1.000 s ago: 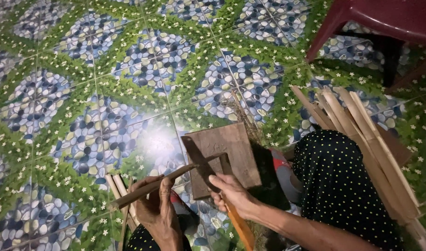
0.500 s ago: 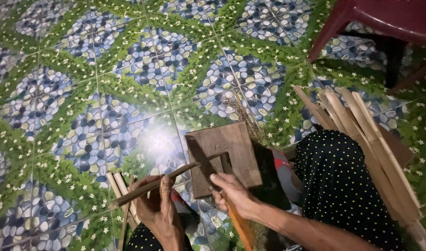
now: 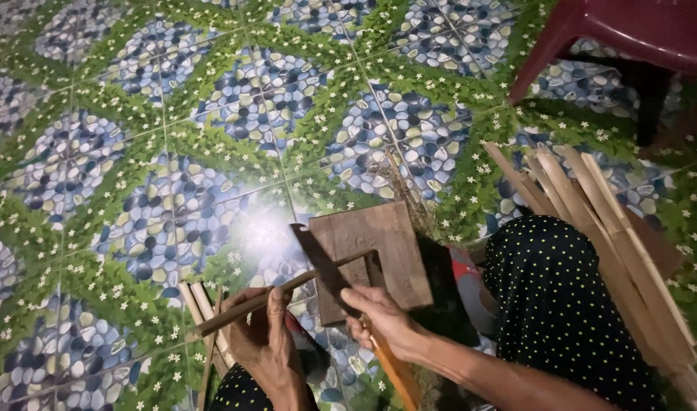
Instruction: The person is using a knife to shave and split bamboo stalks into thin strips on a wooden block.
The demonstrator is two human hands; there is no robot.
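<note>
Shaving step in hand, by our read: we are paring a bamboo strip (image 3: 288,293) with a knife (image 3: 329,270) over a wooden block (image 3: 386,243).

- Left hand (image 3: 265,342), lower centre of the frame, is clenched around the strip. The strip runs diagonally from lower left up toward centre, with its far end over the block.
- Right hand (image 3: 383,320) is clenched on the knife's orange handle (image 3: 394,369). The dark blade points to upper left and crosses the strip just left of the block's edge. Blade and strip look to be touching; the exact contact point is too dark to confirm.
- The block lies flat on the patterned floor tile (image 3: 173,152), at centre frame, just beside our knee in the dotted dark cloth (image 3: 554,304).
- A bundle of split bamboo slats (image 3: 607,221) leans at right, well apart from the hands. A few thin slats (image 3: 200,304) lie on the floor near the left hand. Red plastic chair (image 3: 630,30) in the upper right.

Next move, our judgement: it calls for a firm grip on the strip, a shallow blade angle and a stroke away from the left fingers (image 3: 276,304), which sit near the edge.
</note>
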